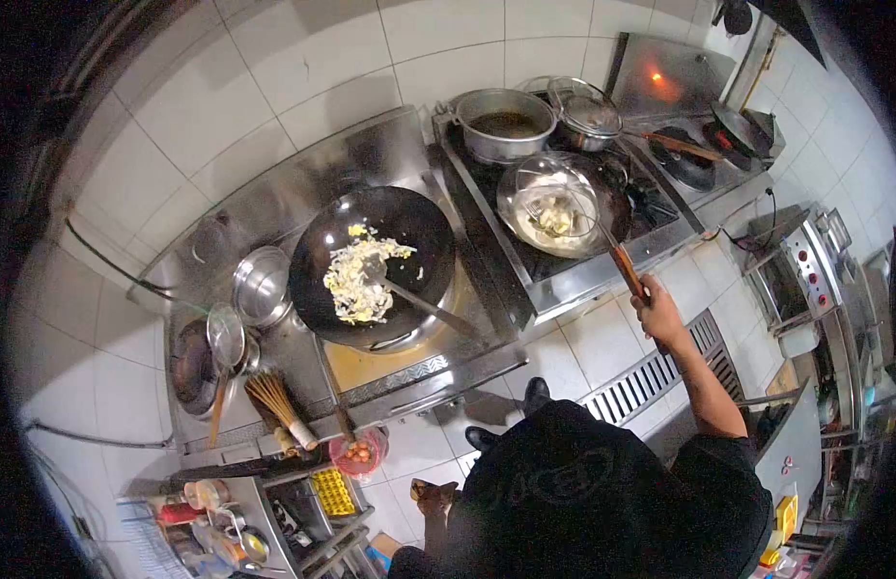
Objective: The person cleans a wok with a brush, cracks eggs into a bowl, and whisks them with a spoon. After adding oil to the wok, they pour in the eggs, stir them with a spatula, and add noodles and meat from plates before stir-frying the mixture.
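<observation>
My right hand [658, 309] is closed round the wooden handle of a wire strainer [617, 241]. The strainer's round mesh lies over a shiny metal bowl or pan [525, 183] on the right stove, with pale food [554, 214] in it. Low in the view, my left hand [435, 502] is in shadow beside my body, at a brown, cloth-like shape; its fingers cannot be made out. On the left stove a black wok [409, 217] holds white and yellow cooked food [356, 280]. A ladle or turner [429, 307] rests in it, its handle over the front rim, with no hand touching it.
A deep pot [506, 147] and a lidded pot [591, 124] stand behind the strainer. Left of the wok are a metal bowl [263, 287], another strainer [226, 333] and a bamboo brush [277, 405]. A pink bag of eggs [359, 452] hangs at the counter's front.
</observation>
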Action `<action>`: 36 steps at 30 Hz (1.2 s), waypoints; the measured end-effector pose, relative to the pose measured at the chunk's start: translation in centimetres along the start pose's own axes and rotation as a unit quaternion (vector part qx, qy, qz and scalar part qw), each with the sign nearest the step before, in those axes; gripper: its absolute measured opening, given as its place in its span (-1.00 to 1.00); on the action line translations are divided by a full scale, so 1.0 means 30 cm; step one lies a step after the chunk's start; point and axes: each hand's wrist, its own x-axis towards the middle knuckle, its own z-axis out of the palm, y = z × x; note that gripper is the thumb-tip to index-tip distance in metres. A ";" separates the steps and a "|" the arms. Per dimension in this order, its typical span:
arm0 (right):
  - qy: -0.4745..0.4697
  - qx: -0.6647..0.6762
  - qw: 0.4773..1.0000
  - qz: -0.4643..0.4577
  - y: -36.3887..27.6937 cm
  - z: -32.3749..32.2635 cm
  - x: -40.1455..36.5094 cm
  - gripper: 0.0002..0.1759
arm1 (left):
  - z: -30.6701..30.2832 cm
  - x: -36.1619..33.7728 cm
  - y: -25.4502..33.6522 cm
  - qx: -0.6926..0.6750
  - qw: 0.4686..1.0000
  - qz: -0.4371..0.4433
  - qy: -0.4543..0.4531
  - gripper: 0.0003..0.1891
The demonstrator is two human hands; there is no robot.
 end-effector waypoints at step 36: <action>-0.100 0.134 0.980 0.104 0.001 -0.844 0.755 -0.65 | 0.530 -0.120 -0.270 0.502 0.830 -0.136 0.203 -0.55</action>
